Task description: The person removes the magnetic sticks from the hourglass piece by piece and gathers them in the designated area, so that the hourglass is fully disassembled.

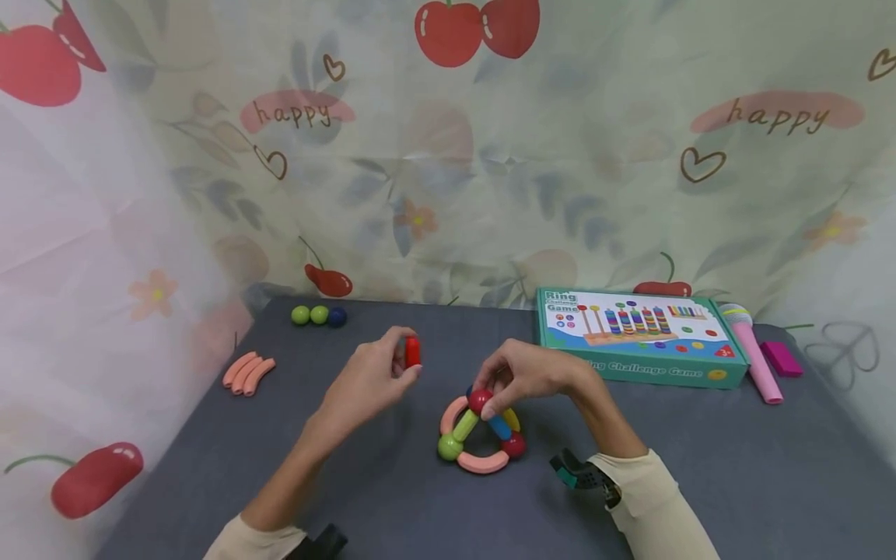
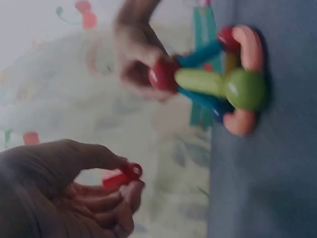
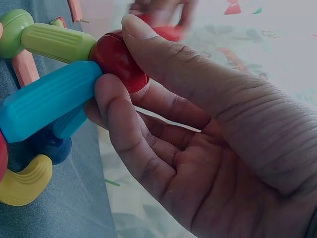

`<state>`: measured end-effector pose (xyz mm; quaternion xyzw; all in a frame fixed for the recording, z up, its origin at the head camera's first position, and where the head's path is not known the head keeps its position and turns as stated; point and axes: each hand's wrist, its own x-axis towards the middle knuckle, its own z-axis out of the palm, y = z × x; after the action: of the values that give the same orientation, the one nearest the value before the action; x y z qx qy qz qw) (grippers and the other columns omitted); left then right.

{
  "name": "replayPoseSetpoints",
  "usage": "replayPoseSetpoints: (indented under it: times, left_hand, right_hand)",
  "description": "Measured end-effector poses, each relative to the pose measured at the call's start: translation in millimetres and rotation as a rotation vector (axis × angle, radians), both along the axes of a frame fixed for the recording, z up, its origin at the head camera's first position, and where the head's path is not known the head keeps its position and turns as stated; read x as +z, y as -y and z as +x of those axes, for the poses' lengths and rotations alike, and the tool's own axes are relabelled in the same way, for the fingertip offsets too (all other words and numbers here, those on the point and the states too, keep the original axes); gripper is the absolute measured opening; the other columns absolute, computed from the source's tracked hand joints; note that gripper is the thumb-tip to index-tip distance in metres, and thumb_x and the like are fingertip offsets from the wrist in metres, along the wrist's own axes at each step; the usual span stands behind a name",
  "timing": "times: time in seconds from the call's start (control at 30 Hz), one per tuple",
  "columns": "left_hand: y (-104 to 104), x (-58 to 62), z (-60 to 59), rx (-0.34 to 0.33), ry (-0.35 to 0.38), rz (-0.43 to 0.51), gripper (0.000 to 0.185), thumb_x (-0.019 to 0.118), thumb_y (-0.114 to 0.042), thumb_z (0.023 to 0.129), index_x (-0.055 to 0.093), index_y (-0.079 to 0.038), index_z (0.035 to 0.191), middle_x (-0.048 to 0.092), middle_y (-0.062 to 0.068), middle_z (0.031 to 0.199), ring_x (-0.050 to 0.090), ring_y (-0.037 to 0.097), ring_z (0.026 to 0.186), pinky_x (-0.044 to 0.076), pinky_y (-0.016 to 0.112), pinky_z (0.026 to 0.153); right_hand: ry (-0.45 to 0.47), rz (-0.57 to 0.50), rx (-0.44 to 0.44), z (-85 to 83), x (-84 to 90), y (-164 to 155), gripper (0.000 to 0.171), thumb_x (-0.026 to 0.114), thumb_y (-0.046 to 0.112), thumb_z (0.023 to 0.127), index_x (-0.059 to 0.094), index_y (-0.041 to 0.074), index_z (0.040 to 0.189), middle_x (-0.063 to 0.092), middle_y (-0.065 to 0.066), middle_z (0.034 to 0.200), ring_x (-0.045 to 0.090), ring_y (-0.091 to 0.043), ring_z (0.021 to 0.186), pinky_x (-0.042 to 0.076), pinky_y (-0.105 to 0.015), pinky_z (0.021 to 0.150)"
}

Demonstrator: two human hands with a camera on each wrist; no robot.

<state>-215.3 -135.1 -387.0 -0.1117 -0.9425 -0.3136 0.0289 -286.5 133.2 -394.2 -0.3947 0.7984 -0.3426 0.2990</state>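
A short red stick (image 1: 413,351) is pinched between thumb and fingertips of my left hand (image 1: 367,377), held above the table; its round end shows in the left wrist view. My right hand (image 1: 525,373) pinches the red ball (image 3: 119,59) at the top of a pyramid-like build. From that ball a light green stick (image 3: 57,42) and blue sticks (image 3: 49,101) slope down to a green ball (image 1: 449,446), a red ball (image 1: 514,445) and a dark blue ball (image 3: 54,148). Curved pieces, pink (image 1: 483,463) and yellow (image 3: 27,183), join the base balls on the table.
Several curved pink pieces (image 1: 248,374) lie at the left; two green balls and a dark blue ball (image 1: 337,316) sit at the back left. At the back right are a game box (image 1: 640,338), a pink toy microphone (image 1: 756,354) and a magenta block (image 1: 782,359).
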Motion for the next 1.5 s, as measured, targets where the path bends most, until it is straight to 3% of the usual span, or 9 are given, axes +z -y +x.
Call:
replayPoseSetpoints:
  times: [0.1,0.23,0.5,0.67,0.83,1.03,1.17,1.3,1.5]
  left_hand:
    - [15,-10.0,-4.2,0.043,0.085,-0.099,0.047,0.073,-0.014,0.096,0.052,-0.005,0.137,0.066,0.009,0.087,0.058,0.016,0.066,0.049,0.029,0.062]
    - [30,-27.1,-5.3,0.029,0.129,-0.201,0.032,0.072,-0.01,0.096,0.057,-0.003,0.124,0.064,0.01,0.085,0.057,0.018,0.064,0.047,0.029,0.059]
    - [35,-53.1,-15.4,0.043,0.075,-0.316,0.021,0.076,-0.01,0.092,0.067,0.0,0.107,0.06,0.008,0.076,0.053,0.018,0.06,0.042,0.03,0.055]
    - [36,-60.2,-18.4,0.054,0.027,-0.398,0.019,0.082,-0.013,0.088,0.065,-0.005,0.087,0.057,0.005,0.07,0.052,0.018,0.059,0.042,0.034,0.056]
    - [39,-64.3,-17.6,0.036,-0.003,-0.458,0.026,0.088,-0.018,0.084,0.066,-0.005,0.084,0.062,0.006,0.072,0.057,0.019,0.062,0.05,0.038,0.06]
    - [46,-61.9,-13.0,0.087,-0.02,-0.447,0.05,0.089,-0.031,0.083,0.072,0.001,0.118,0.065,0.021,0.106,0.063,0.034,0.09,0.057,0.052,0.077]
    - [52,-61.1,-12.4,0.138,0.06,-0.396,0.068,0.085,-0.04,0.087,0.063,-0.001,0.139,0.055,0.029,0.13,0.058,0.044,0.108,0.055,0.062,0.085]
    - [55,-62.9,-14.4,0.132,0.135,-0.346,0.059,0.083,-0.038,0.09,0.066,-0.004,0.136,0.057,0.027,0.126,0.059,0.039,0.105,0.056,0.059,0.081]
    - [53,-66.0,-17.5,0.112,0.118,-0.311,0.046,0.082,-0.032,0.092,0.071,-0.003,0.126,0.061,0.024,0.122,0.061,0.036,0.101,0.057,0.056,0.079]
  right_hand:
    - [0.002,0.003,-0.001,-0.2,-0.1,0,0.027,0.082,0.023,0.092,0.078,0.007,0.112,0.076,-0.002,0.093,0.066,-0.01,0.076,0.057,-0.024,0.073]
    - [0.01,-0.004,0.009,-0.8,-0.7,-1,0.027,0.081,0.023,0.093,0.078,0.005,0.112,0.076,-0.004,0.093,0.065,-0.01,0.076,0.057,-0.024,0.073]
    - [0.003,0.009,-0.004,-0.5,1.1,-2,0.025,0.082,0.023,0.092,0.079,0.008,0.111,0.076,-0.002,0.092,0.066,-0.009,0.075,0.057,-0.024,0.073]
    - [-0.001,0.017,-0.013,-0.7,2.2,1,0.026,0.083,0.025,0.091,0.079,0.01,0.111,0.076,0.001,0.092,0.066,-0.01,0.076,0.057,-0.024,0.073]
    - [0.001,0.013,-0.008,-1.2,1.7,2,0.026,0.083,0.025,0.091,0.079,0.009,0.112,0.076,0.0,0.092,0.066,-0.01,0.076,0.057,-0.024,0.073]
    - [0.007,0.009,0.0,-1.5,-0.4,2,0.027,0.082,0.025,0.092,0.078,0.008,0.112,0.076,-0.001,0.092,0.066,-0.01,0.076,0.057,-0.025,0.074]
    - [0.007,0.013,-0.005,-1.6,-0.7,2,0.027,0.082,0.025,0.092,0.078,0.007,0.112,0.076,-0.002,0.092,0.066,-0.01,0.076,0.057,-0.025,0.073]
    - [0.013,0.018,-0.008,-1.7,-0.5,1,0.028,0.082,0.026,0.092,0.078,0.007,0.112,0.076,-0.003,0.092,0.065,-0.01,0.076,0.057,-0.025,0.074]
    - [0.01,0.017,-0.012,-1.8,-1.5,-1,0.028,0.082,0.026,0.092,0.078,0.008,0.113,0.076,-0.002,0.093,0.066,-0.01,0.076,0.057,-0.024,0.074]
